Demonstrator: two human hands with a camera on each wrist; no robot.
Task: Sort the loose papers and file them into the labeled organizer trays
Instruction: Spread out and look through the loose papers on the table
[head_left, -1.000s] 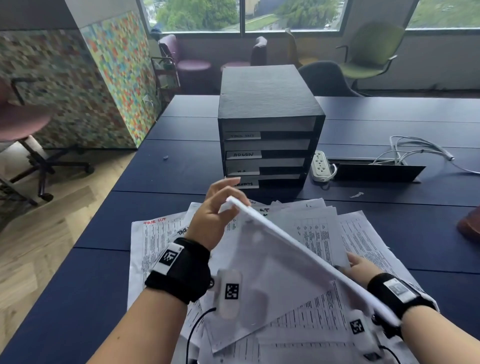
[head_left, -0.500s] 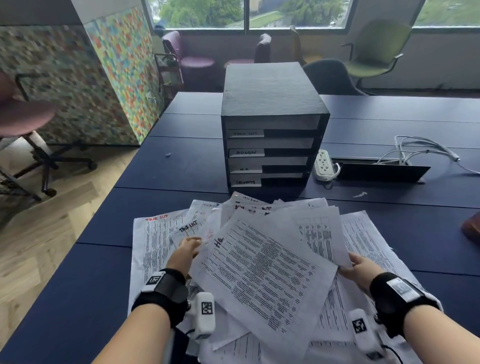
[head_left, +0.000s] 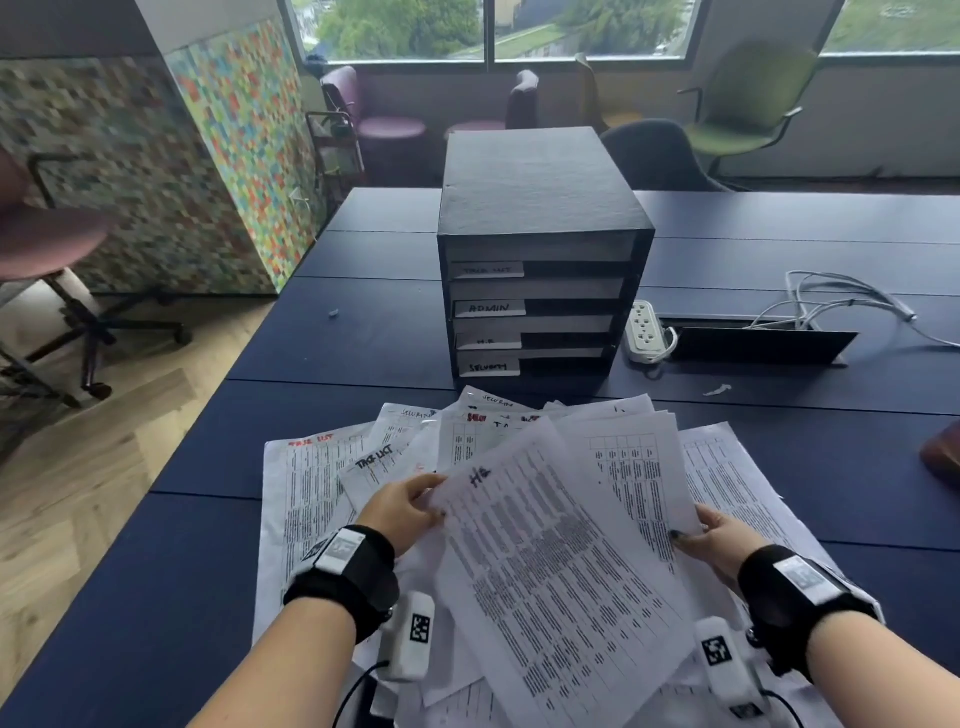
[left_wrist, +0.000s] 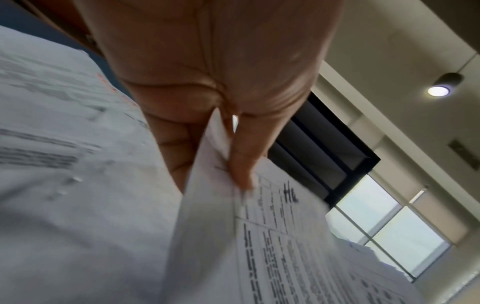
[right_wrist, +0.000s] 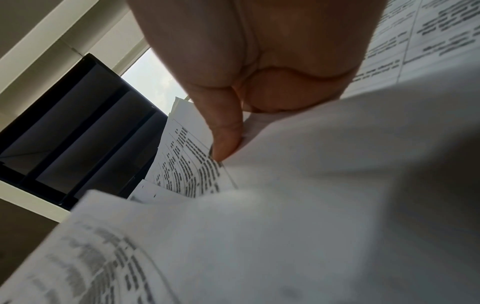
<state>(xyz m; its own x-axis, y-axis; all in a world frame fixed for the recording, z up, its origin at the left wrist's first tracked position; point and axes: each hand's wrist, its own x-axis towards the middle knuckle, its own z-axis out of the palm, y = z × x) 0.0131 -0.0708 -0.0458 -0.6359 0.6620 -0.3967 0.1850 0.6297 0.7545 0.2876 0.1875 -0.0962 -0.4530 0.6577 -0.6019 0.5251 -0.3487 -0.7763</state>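
**deskjockey:** Between the two hands sits one printed sheet (head_left: 561, 561) with "HR" handwritten at its top corner. Left hand (head_left: 402, 512) pinches that corner, thumb on top and fingers (left_wrist: 176, 144) underneath, right next to the scribble. Right hand (head_left: 719, 538) has the opposite edge pinched too, thumb (right_wrist: 224, 131) pressed on the printed side.

**paperpusher:** and the rest of the papers?

**deskjockey:** Under and around the held sheet, a messy pile (head_left: 311, 499) spread on the dark blue table (head_left: 156, 597). Left of the left-hand pinch, one sheet says "TASK LIST" in red and another says it in black. Past the grip, away from the person, a couple read "SECURITY".

**paperpusher:** trays labeled?

**deskjockey:** Yep, black organizer (head_left: 540, 249) straight beyond the held sheet, just past the far edge of the pile. White tags top to bottom: "TASK LIST" (faint), "ADMIN", "H.R", "SECURITY". White power strip (head_left: 644, 332) to its right, touching or nearly touching it, can't tell which.
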